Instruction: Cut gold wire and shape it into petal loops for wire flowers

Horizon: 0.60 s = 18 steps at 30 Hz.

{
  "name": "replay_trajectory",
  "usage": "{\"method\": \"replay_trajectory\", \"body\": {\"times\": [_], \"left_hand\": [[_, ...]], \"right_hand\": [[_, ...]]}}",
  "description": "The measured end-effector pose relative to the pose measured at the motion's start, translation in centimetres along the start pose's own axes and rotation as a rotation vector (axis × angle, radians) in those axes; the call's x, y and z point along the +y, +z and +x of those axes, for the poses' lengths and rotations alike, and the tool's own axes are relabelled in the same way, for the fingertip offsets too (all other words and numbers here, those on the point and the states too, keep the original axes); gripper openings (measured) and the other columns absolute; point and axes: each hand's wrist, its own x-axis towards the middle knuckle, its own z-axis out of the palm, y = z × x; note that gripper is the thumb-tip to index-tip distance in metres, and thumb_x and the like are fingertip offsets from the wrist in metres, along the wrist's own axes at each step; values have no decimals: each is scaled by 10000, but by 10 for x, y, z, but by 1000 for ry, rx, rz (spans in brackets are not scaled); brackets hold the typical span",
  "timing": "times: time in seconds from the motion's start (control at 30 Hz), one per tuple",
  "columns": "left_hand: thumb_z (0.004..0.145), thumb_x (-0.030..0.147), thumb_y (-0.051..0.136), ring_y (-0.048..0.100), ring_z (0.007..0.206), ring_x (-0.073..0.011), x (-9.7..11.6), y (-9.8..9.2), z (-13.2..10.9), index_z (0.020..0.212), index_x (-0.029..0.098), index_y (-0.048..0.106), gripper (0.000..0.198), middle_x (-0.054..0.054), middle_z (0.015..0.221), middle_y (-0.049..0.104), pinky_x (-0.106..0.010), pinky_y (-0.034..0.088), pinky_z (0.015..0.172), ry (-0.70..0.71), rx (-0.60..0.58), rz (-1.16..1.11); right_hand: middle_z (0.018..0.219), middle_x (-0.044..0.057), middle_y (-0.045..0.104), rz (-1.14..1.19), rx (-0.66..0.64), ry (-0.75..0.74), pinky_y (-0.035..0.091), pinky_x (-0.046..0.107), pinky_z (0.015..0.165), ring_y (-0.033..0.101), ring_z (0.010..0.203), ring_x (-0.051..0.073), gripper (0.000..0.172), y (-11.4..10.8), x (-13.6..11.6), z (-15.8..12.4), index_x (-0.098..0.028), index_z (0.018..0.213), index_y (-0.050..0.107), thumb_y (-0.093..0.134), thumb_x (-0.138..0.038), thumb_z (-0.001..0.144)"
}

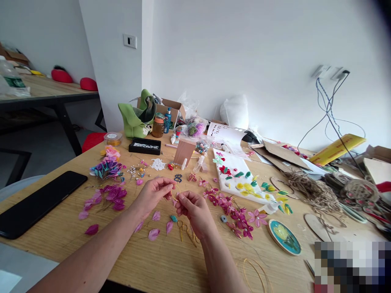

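Over the middle of the table, my left hand and my right hand are close together, fingertips pinched. A thin gold wire curves in a small loop between them, gripped by both. Pink petals lie below and beside my left hand. Under my right wrist are gold hairpin-like wire pieces, with a small teal piece by them. Magenta wire flowers spread to the right of my right hand. Beyond my fingers sits a dark blue looped piece.
A black phone lies at the left, near purple and blue petals. A white foam board bears green, red and yellow pieces. At right are a round painted plaque and twine. A gold wire coil lies at the front.
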Motion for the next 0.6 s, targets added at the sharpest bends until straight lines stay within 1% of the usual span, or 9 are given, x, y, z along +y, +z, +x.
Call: {"method": "replay_trajectory", "body": {"times": [0.07, 0.13, 0.23, 0.3, 0.4, 0.6], "left_hand": [[690, 370, 739, 560, 648, -117, 1, 0, 0, 880, 144, 705, 298, -43, 840, 683, -258, 458, 624, 9, -14, 15], [713, 370, 732, 583, 706, -133, 1, -1, -1, 924, 150, 711, 306, -61, 905, 697, -266, 471, 654, 10, -62, 0], [741, 337, 733, 623, 870, -172, 0, -4, -1, 1109, 190, 676, 400, -77, 1012, 708, -305, 482, 776, -20, -196, -94], [741, 302, 744, 625, 968, -193, -1, -5, -1, 1174, 215, 647, 452, -84, 1077, 706, -335, 465, 853, -57, -271, -156], [715, 275, 770, 619, 1016, -209, -3, -6, -1, 1130, 219, 674, 430, -86, 1122, 698, -356, 451, 889, -84, -314, -196], [705, 287, 787, 635, 946, -180, -3, -7, 0, 1076, 201, 703, 389, -65, 1012, 732, -333, 437, 892, -71, -321, -250]], "right_hand": [[594, 3, 636, 13, -5, 3, 398, 205, 492, 525, 476, 80, 400, 0, 0, 0, -145, 712, 613, 804, -483, 615], [591, -1, 632, 32, -8, 1, 383, 201, 484, 517, 470, 75, 397, 0, -1, 0, -147, 702, 609, 809, -478, 613], [578, -16, 614, 68, -18, -5, 370, 198, 482, 496, 461, 66, 392, 1, -2, 0, -152, 691, 604, 814, -473, 609], [572, -19, 607, 87, -30, -7, 369, 197, 485, 486, 457, 61, 393, 1, -3, 0, -152, 683, 603, 817, -472, 606], [570, -13, 609, 102, -51, -5, 359, 196, 480, 488, 454, 63, 392, 2, -4, 0, -149, 675, 608, 823, -469, 604], [571, -11, 610, 123, -74, -5, 359, 198, 473, 486, 454, 62, 389, 3, -4, -1, -146, 685, 628, 822, -474, 608]]}}
